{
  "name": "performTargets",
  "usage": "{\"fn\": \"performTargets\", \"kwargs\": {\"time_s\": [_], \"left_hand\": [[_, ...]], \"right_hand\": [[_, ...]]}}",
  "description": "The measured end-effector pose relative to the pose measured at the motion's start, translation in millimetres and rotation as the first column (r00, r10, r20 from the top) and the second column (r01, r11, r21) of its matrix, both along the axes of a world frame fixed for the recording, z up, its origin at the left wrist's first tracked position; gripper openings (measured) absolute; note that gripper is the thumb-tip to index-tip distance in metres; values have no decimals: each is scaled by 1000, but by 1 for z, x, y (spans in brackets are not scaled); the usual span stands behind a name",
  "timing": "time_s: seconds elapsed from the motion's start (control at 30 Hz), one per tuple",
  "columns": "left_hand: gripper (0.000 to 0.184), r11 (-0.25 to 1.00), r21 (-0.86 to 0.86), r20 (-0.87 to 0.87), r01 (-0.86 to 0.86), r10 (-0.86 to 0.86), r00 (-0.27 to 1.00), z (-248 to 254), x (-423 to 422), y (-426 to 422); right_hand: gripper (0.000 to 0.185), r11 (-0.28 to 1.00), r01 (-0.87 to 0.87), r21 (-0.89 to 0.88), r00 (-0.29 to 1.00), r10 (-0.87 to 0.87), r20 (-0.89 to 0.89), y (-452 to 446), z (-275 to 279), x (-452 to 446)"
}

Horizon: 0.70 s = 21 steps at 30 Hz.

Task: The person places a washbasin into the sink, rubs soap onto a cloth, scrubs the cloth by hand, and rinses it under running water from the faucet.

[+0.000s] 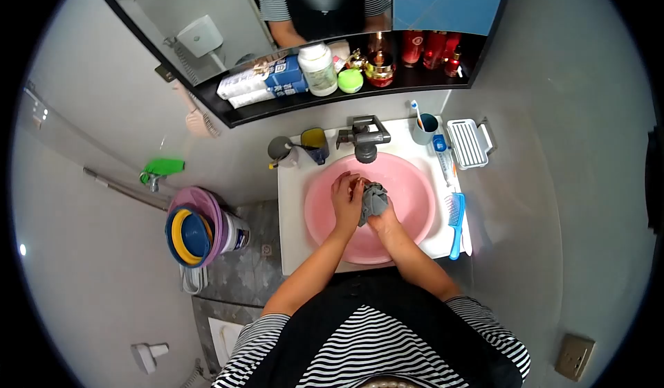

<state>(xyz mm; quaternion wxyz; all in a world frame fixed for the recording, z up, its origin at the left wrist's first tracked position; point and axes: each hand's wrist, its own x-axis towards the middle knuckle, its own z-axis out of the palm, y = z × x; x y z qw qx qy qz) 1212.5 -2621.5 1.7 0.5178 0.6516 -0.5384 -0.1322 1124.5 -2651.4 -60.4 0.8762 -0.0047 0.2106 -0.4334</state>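
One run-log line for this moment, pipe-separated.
left hand: at cloth | right hand: on grey cloth | place: over pink basin | faucet: behind basin

Fairly bright, even indoor light, exact source unclear. Small glare spot on the left wall (pixel 31 201), highlights on the metal pipe fitting (pixel 40 113). Soft sheen on the right wall (pixel 588 180). Floor (pixel 242 274) darker, black apron (pixel 366 288) nearly detail-free. Heavy fisheye: shelf (pixel 373 101) bowed, black rounded corners. Basin (pixel 408 187) and cloth (pixel 374 201) reasonably sharp. Smeared patch in mirror (pixel 197 4), top center.
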Motion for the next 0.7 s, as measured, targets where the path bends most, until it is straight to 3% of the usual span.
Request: {"fn": "performTargets", "kwargs": {"time_s": [0.03,0.1,0.13,0.17,0.23,0.3,0.37,0.4,0.43,0.5,0.57,0.6,0.63,0.67,0.7], "left_hand": [[20,1000,-2,-2,19,-19,1000,8,-1,2],[24,940,-45,280,337,-312,908,16,-7,11],[27,929,29,414,370,-348,841,15,-11,14],[27,925,15,407,379,-352,843,5,-10,13],[24,995,66,257,81,-96,962,-20,3,3],[21,991,130,238,-21,-11,971,-19,5,-1],[18,968,250,124,-34,3,992,-19,7,-4],[16,985,172,81,-28,15,997,-27,5,-7],[16,984,176,86,-27,12,996,-32,2,-7],[15,949,291,-306,126,-32,951,-40,-4,-9],[15,952,277,-353,128,-24,935,-45,-1,-9],[15,940,273,-682,203,41,730,-41,2,-8],[15,935,236,-904,266,111,413,-32,3,-9],[14,944,191,-944,269,101,315,-18,4,-8],[14,946,190,-943,263,101,318,-18,6,-9]], "right_hand": [[31,999,32,-42,998,-30,53,-1,-3,-2],[31,999,17,-39,995,-13,95,1,-1,-4],[31,999,-17,-35,990,22,141,1,0,-3],[31,999,-7,-45,991,13,130,3,12,0],[31,998,3,65,949,18,-316,12,36,13],[33,1000,-19,-2,945,17,-327,23,42,20],[35,986,101,-130,881,-149,-450,28,40,35],[35,979,103,-176,808,-185,-559,26,40,36],[35,980,106,-171,811,-185,-556,22,39,34],[32,947,85,-309,655,-286,-699,7,34,22],[28,969,28,-245,714,-191,-673,-9,28,12],[26,990,-36,-138,801,-55,-597,-16,25,10],[25,993,-113,-43,866,77,-495,-23,20,7],[26,988,-149,-47,889,113,-444,-29,15,6],[26,987,-154,-49,889,117,-442,-27,11,6]]}}
